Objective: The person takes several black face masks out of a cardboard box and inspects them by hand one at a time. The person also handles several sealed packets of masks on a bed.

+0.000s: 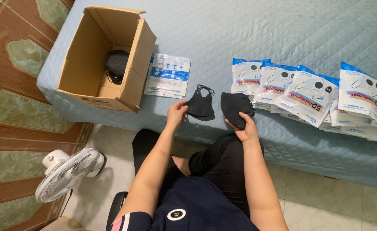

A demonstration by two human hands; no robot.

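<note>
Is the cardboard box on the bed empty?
No, the cardboard box holds a bundle of black face masks at its bottom.

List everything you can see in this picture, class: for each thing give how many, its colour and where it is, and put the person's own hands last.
Cardboard box: one, brown, open, on the bed's left end.
Masks in box: a small dark bundle, count unclear.
Flat packet: one, white and blue, beside the box.
Packet row: many overlapping, white and blue, on the bed's right side.
Bed cover: one, pale blue, quilted.
Fan: one, white, on the floor at left.
Left hand: holds a black mask.
Right hand: holds a black mask stack.
</note>
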